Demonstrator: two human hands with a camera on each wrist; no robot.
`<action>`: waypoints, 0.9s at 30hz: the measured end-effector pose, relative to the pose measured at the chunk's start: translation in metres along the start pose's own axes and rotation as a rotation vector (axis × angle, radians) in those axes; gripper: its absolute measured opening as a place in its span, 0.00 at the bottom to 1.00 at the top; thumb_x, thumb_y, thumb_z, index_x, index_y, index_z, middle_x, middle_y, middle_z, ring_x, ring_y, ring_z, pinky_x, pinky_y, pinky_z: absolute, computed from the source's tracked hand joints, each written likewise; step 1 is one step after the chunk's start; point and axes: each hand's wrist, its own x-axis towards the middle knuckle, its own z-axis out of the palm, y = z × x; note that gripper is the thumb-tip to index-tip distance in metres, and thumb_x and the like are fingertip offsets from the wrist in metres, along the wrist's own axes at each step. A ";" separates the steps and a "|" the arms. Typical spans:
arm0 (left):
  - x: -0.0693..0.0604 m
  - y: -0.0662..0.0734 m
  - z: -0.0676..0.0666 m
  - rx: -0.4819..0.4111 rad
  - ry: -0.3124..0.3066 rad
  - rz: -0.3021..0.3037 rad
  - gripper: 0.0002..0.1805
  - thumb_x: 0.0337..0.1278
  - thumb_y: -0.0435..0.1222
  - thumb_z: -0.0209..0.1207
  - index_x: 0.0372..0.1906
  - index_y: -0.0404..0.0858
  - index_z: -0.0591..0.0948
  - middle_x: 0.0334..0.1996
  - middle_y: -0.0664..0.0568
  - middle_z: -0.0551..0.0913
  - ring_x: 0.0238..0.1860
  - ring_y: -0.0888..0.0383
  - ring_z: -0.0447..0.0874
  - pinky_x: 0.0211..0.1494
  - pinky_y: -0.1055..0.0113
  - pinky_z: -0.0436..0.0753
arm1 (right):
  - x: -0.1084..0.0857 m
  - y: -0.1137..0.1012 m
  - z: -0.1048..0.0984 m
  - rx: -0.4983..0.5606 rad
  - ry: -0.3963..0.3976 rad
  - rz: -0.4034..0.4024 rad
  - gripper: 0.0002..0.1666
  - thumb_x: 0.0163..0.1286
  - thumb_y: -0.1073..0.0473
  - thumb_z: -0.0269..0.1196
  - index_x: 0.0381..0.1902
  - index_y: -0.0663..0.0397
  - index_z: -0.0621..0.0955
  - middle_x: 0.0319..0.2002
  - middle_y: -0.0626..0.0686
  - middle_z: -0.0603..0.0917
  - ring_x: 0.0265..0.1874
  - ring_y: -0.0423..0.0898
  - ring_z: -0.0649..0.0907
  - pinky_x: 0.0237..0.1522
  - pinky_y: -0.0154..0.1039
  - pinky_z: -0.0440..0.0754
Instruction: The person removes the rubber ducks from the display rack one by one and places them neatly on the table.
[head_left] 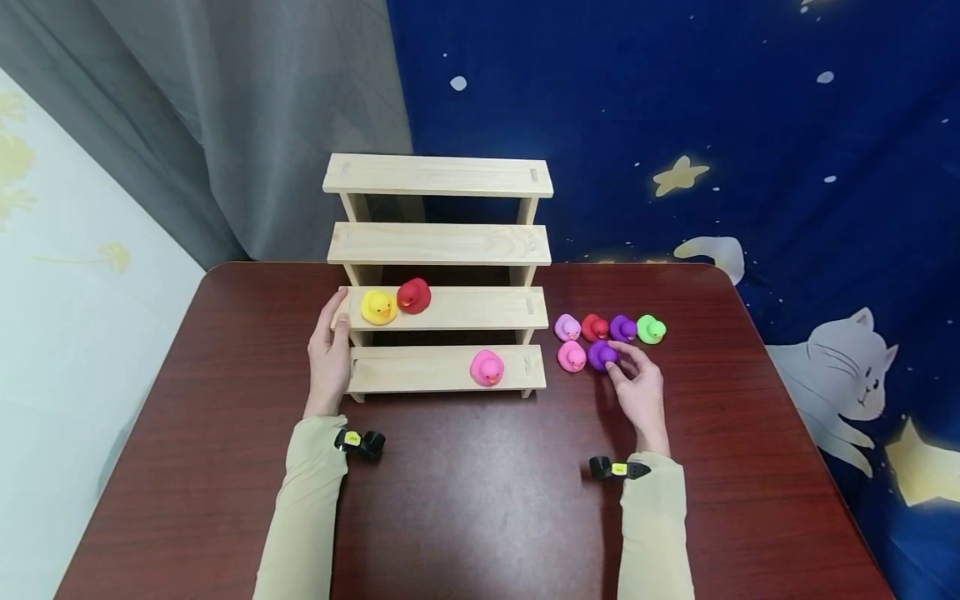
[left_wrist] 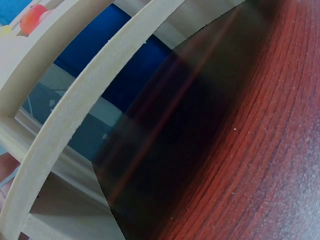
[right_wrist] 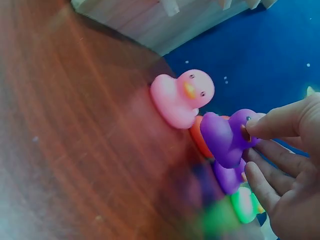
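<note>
A four-step wooden shelf (head_left: 442, 244) stands on the table. My left hand (head_left: 327, 365) holds the left end of its second step from the bottom, thumb toward the front; in the left wrist view only bits of fingers (left_wrist: 7, 167) show behind the wood. Between thumb and fingertips, my right hand (head_left: 642, 393) pinches a purple rubber duck (right_wrist: 218, 137) by its head. Beside that one is a pink duck (head_left: 572, 357). Behind them sit a light pink duck (head_left: 567, 327), a red duck (head_left: 595, 327), another purple duck (head_left: 622, 327) and a green duck (head_left: 651, 329).
On the second step from the bottom sit a yellow duck (head_left: 378, 308) and a larger red duck (head_left: 414, 296). The lowest step bears a pink duck (head_left: 487, 367) toward its right end. Curtains (head_left: 600, 100) hang behind the dark red table (head_left: 480, 508).
</note>
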 end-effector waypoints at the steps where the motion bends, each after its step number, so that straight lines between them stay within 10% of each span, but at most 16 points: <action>1: -0.001 0.003 0.000 0.003 -0.001 0.001 0.22 0.74 0.32 0.44 0.69 0.40 0.70 0.68 0.48 0.67 0.69 0.60 0.61 0.68 0.65 0.60 | 0.001 0.005 0.001 -0.011 0.006 -0.001 0.18 0.63 0.77 0.60 0.52 0.72 0.80 0.51 0.66 0.81 0.51 0.58 0.79 0.56 0.48 0.74; 15: -0.002 0.006 0.000 0.012 0.004 0.005 0.22 0.74 0.31 0.44 0.69 0.39 0.70 0.68 0.48 0.68 0.69 0.60 0.61 0.68 0.65 0.60 | 0.006 0.023 0.008 0.002 0.031 -0.006 0.19 0.63 0.77 0.60 0.53 0.72 0.79 0.51 0.68 0.80 0.53 0.60 0.78 0.58 0.51 0.72; 27: -0.002 0.006 0.000 -0.001 -0.006 0.001 0.22 0.74 0.31 0.44 0.69 0.39 0.69 0.68 0.48 0.68 0.69 0.60 0.61 0.68 0.65 0.60 | -0.004 -0.026 0.007 0.034 -0.004 -0.093 0.24 0.60 0.82 0.58 0.57 0.79 0.73 0.53 0.75 0.76 0.55 0.68 0.75 0.57 0.59 0.69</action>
